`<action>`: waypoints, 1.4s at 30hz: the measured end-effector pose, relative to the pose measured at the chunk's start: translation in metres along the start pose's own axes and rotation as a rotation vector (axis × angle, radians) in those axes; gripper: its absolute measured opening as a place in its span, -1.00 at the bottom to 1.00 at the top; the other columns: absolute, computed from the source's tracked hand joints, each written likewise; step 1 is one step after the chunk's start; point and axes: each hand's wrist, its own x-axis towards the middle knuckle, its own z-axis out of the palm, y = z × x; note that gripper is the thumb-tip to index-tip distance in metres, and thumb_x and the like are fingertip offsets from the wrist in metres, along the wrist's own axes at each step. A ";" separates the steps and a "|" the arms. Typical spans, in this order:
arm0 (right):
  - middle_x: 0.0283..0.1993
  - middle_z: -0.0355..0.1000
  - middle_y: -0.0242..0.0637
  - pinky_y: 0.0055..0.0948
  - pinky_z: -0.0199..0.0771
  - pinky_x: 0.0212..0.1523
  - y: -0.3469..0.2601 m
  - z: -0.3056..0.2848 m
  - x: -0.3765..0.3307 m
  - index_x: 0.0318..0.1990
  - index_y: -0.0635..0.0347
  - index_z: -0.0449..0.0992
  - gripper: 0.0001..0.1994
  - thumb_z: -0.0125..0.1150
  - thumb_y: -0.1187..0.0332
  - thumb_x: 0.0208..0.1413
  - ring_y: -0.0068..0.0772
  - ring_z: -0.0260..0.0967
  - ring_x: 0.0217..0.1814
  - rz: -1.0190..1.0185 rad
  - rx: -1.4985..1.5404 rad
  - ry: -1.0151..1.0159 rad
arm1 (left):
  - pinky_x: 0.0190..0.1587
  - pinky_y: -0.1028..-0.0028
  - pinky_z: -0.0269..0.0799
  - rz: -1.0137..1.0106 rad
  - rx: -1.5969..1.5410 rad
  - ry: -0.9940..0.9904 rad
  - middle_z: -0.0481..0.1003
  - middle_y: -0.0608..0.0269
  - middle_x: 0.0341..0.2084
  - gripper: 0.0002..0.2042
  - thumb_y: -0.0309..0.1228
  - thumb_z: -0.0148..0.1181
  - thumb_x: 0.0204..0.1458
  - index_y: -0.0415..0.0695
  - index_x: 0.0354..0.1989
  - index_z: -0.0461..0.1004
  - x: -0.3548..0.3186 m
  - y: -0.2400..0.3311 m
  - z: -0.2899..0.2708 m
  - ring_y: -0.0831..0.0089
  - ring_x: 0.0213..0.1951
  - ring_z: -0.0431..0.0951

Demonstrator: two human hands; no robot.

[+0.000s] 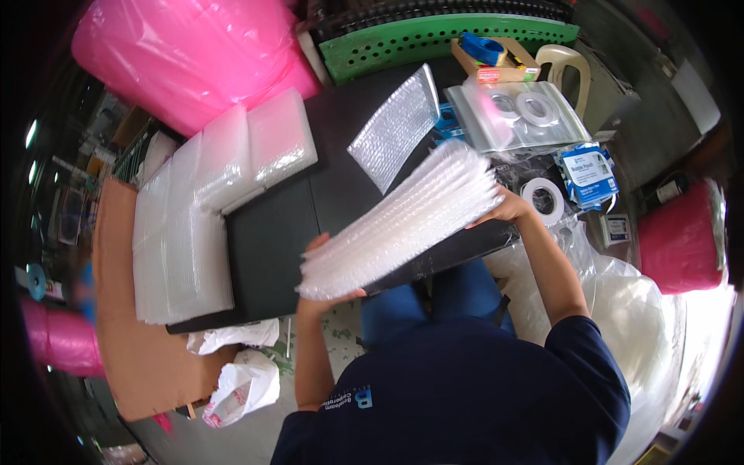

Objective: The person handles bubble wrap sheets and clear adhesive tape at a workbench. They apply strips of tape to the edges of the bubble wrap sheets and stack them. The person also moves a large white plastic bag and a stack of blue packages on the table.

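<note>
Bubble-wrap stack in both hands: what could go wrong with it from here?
The bubble-wrap stack has uneven edges, and the left hand and right hand hold it near opposite ends, so pieces might slide out of line or slip free.
It is held close to the near edge of the black table, so a slipping piece could fall off.
The silvery bubble sheet lies just beyond it and might get nudged if the stack swings that way.

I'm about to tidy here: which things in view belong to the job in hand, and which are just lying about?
Likely the job:
bubble-wrap stack, held between left hand and right hand
clear bubble-wrap piles

Apparently lying about:
white plastic bags
white tape roll by the right forearm
</note>
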 end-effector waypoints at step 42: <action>0.03 0.24 -0.09 -0.05 0.30 -0.01 -0.065 0.140 -0.012 0.15 0.32 0.18 -0.22 0.33 0.42 -0.37 -0.03 0.26 0.02 -0.355 -1.477 -0.349 | 0.07 0.41 0.31 -0.339 -0.386 -0.251 0.48 0.13 -0.10 -0.65 -0.50 0.27 -0.16 -0.18 -0.12 0.43 0.024 -0.069 -0.021 0.34 0.01 0.42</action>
